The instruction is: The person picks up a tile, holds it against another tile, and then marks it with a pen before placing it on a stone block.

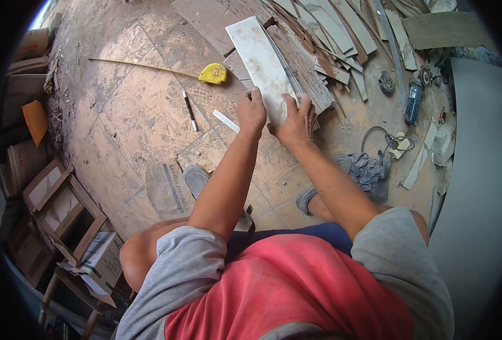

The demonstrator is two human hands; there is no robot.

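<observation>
A long white marble-look tile strip [260, 56] lies slanted on a stack of wood-look tile strips [302, 68], its surface smudged with dirt. My left hand [252, 113] is closed at the left edge of the white strip, near its lower end. My right hand [295, 122] grips the lower end, with the thumb on top and the fingers around the right side; the fingertips are partly hidden. To the left lie a yellow tape measure [213, 73] with its blade pulled out, a black and white marker [190, 111] and a small white offcut [225, 121].
Several tile offcuts [333, 28] are heaped at the back right. A blue angle grinder [414, 102] with its cord, a metal straightedge [392, 54] and a grey cloth [370, 173] lie on the right. Cardboard boxes [101, 258] line the left, and a large pale panel [483, 170] the right.
</observation>
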